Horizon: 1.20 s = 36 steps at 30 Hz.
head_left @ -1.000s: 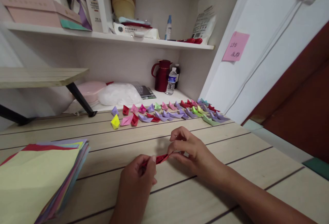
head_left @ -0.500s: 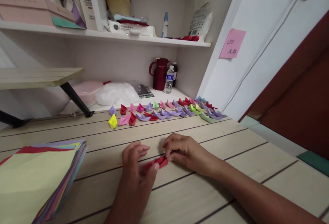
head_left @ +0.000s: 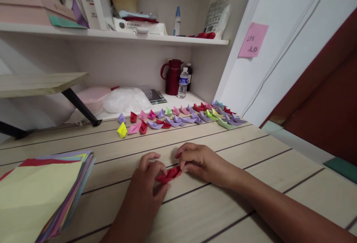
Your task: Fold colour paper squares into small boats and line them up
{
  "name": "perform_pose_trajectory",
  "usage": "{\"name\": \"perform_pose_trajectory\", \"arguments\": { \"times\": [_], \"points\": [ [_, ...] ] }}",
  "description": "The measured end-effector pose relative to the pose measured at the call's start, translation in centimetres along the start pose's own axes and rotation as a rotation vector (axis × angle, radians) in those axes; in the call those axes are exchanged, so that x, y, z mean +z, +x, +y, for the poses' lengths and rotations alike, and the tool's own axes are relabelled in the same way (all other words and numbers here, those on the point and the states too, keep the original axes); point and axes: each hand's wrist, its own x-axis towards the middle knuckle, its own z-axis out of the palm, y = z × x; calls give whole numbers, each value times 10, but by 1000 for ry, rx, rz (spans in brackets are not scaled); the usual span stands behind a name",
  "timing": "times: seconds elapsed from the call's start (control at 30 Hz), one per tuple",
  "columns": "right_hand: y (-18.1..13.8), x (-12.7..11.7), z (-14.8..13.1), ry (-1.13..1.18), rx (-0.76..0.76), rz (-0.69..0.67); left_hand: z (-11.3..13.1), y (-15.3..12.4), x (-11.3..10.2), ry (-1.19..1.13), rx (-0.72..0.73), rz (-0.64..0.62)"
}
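A small folded red paper boat sits low over the wooden table between my two hands. My right hand pinches its right tip between thumb and fingertips. At the other end, my left hand has its index finger curled against the boat's far side and its thumb along the near side. Part of the boat's left end is behind the left fingers. Beyond the hands, several finished paper boats stand in rows, among them a yellow one, a pink one and a light green one.
A stack of coloured paper lies at the left, yellow on top. Behind it stands a small raised wooden stand with black legs. At the back are a plastic bag, a dark red jug and a water bottle, under a shelf.
My left index finger has come down onto the red boat, and the left thumb has moved off its top to the near side. My right hand keeps its pinch on the tip.
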Motion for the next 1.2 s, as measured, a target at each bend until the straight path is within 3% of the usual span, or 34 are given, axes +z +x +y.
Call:
{"name": "perform_pose_trajectory", "arguments": {
  "times": [0.27, 1.2],
  "points": [
    [0, 1, -3, 9, -3, -7, 6, 4, -3, 118, -43, -135],
    [-1, 6, -6, -85, -19, -79, 7, 3, -3, 177, -25, -146]
  ]
}}
